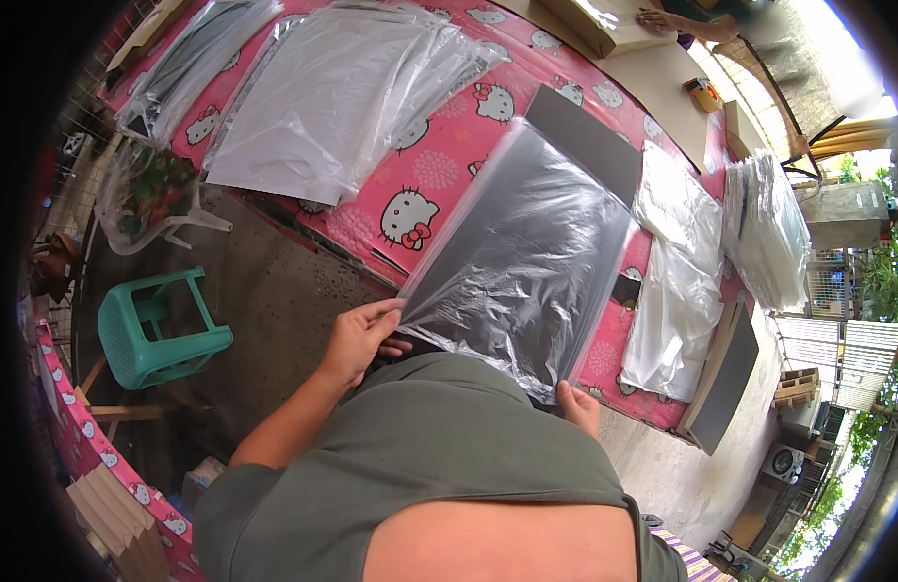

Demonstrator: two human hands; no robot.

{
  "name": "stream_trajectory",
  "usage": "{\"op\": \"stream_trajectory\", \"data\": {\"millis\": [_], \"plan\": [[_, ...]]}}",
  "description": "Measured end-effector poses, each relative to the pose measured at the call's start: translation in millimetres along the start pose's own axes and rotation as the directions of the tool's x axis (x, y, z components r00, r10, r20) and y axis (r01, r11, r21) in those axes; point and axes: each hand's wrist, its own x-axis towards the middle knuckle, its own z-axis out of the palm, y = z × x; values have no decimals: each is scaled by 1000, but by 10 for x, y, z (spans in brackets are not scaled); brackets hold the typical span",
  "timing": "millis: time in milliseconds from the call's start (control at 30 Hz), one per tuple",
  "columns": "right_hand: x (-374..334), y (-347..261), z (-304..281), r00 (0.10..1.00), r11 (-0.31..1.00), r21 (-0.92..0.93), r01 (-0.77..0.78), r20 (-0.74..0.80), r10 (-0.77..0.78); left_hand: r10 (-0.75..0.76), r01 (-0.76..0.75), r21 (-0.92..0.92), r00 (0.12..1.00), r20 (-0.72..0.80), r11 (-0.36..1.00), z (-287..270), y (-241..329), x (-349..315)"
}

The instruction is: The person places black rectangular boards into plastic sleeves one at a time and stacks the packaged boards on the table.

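Observation:
A clear plastic bag (pixel 512 262) with a flat dark grey sheet inside lies in front of me, over the table edge. My left hand (pixel 361 339) pinches its near left corner between thumb and fingers. At the near right corner, my right hand (pixel 578 407) grips the plastic, with its thumb on top and its other fingers hidden below. The plastic is wrinkled and shiny along the near end. A bare grey board (pixel 589 145) shows beyond the bag's far end.
A pink patterned tablecloth (pixel 439 170) covers the table. White plastic-wrapped sheets (pixel 323 97) lie far left, clear bags (pixel 674 272) at right, and stacked bags (pixel 767 233) beyond. A green stool (pixel 163 330) stands on the left floor. Another person's hand (pixel 662 21) rests on cardboard, near a tape dispenser (pixel 703 94).

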Motion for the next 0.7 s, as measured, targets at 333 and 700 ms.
{"op": "stream_trajectory", "data": {"millis": [333,700], "plan": [[-319,121,-400,993,882,-471,-30,83,78,125,-60,-434,985,122,899,184,-281,-75],[285,172,-559,874,916,-382,118,478,87,440,-538,-428,842,-311,726,832,-270,100]]}}
